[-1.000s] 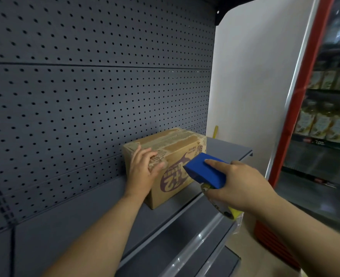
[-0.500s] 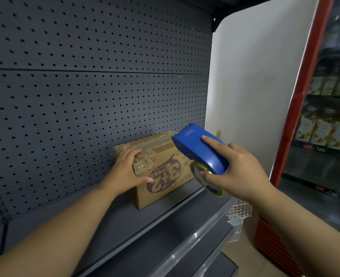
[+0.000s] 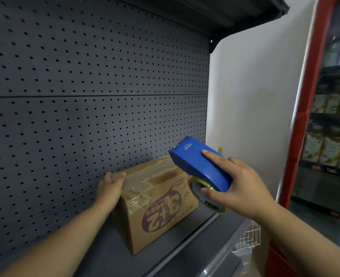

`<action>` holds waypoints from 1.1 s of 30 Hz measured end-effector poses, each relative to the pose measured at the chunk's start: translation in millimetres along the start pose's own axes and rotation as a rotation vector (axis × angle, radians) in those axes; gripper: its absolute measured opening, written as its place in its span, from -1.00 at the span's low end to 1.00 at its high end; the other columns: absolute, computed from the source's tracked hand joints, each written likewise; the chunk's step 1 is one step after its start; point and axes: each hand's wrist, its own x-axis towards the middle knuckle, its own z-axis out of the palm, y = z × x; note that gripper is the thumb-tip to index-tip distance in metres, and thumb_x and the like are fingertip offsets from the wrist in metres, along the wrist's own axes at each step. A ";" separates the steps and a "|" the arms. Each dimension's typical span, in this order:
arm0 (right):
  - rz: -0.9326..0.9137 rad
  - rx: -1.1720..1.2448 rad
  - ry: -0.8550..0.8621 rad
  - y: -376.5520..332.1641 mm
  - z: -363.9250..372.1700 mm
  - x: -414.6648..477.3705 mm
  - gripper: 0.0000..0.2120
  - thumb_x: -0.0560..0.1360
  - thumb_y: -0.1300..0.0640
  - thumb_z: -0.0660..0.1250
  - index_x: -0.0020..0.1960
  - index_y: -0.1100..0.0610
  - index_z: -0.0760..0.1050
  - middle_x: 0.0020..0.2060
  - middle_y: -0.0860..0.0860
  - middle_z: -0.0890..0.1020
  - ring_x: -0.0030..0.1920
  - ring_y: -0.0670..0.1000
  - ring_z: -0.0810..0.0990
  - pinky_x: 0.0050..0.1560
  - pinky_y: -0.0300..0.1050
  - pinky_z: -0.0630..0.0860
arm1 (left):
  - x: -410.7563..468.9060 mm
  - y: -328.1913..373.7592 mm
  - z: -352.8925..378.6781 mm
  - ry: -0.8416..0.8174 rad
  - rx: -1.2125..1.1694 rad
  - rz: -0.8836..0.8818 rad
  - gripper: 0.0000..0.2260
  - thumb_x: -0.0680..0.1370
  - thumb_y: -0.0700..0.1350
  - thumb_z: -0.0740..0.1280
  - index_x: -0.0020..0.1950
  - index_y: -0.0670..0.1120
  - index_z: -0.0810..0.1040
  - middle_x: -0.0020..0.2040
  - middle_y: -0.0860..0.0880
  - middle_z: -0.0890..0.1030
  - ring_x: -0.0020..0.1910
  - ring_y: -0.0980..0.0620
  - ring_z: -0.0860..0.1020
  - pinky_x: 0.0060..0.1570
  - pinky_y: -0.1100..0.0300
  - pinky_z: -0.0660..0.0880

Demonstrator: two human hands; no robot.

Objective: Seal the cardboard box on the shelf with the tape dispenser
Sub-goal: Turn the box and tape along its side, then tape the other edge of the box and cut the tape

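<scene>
- Cardboard box (image 3: 161,204) sits on the grey shelf (image 3: 109,254), back edge close to the pegboard (image 3: 85,116), purple print on the front face upside down. Top already carries crinkled old tape strips.
- Your left hand (image 3: 110,187) is flat on the box's near-left top corner, fingers wrapped over the edge: pressing/steadying it, not gripping anything else.
- Your right hand (image 3: 239,188) is clamped round the blue tape dispenser (image 3: 202,168), index finger on top of the housing, thumb on the yellow-edged roll underneath. Dispenser is in the air, nose pointing up-left, above the box's right end; can't tell if it touches the top.
- Key relation: box lies ahead & slightly below both hands, its long axis running from near-left (under your L hand) to far-right (under the dispenser). R hand is nearer the far end, so I'd judge the pull comes along that axis toward your L hand.
- Can't see a free tape tail from here; blade end is hidden too.
- Risk, prob.: the box could skid on the shelf, so keep L hand weight on it.
</scene>
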 end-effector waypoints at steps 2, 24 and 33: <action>-0.029 0.023 0.010 7.3 0.1 12.4 -0.30 0.19 -0.35 0.26 0.29 -0.51 0.10 -0.19 -0.06 0.45 -0.18 -0.04 0.46 -0.16 -0.13 0.46 | 4.7 5.0 -6.0 -0.061 0.050 -0.042 -0.26 0.43 0.34 0.19 0.47 -0.09 0.25 0.45 -0.18 0.33 0.40 -0.20 0.33 0.38 -0.12 0.27; -0.022 -0.054 0.005 32.4 28.1 108.3 -0.23 0.27 -0.14 0.36 0.37 -0.41 0.06 -0.10 -0.03 0.39 -0.11 -0.01 0.46 -0.10 -0.08 0.51 | 73.4 185.6 46.5 -0.552 -0.154 0.042 -0.85 0.50 -0.28 0.29 -0.24 -0.09 0.49 -0.29 -0.03 0.55 -0.29 0.07 0.53 -0.08 0.16 0.45; 0.066 -0.147 -0.038 26.5 11.3 109.6 -0.25 0.30 -0.12 0.35 0.37 -0.37 0.03 -0.08 -0.02 0.37 -0.15 0.04 0.49 -0.18 -0.10 0.52 | 75.9 204.3 66.2 -0.332 -0.131 0.204 -0.89 0.45 -0.18 0.39 -0.24 -0.09 0.49 -0.27 -0.02 0.60 -0.23 0.06 0.55 0.36 -0.06 0.23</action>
